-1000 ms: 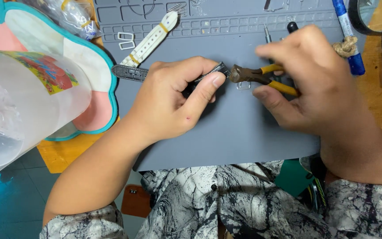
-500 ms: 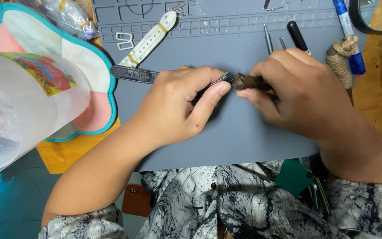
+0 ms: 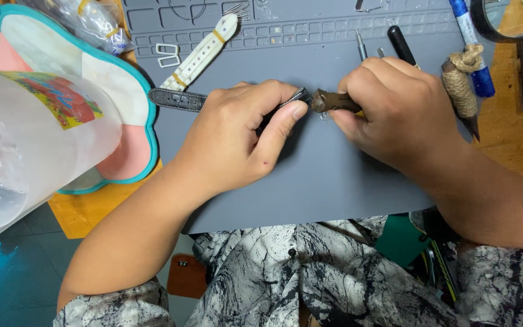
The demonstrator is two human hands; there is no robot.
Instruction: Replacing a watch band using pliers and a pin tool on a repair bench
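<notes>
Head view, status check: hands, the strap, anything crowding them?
Left hand pins dark watch strap to grey mat. Right hand closed on pliers, nose at strap end. White strap, wrapped tool lie apart.

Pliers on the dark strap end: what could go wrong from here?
The pliers bite right beside the left hand's thumb; a slip could pinch it. The dark strap is held only at one end, so it might twist. The white strap and small loops lie close and could get knocked.
</notes>
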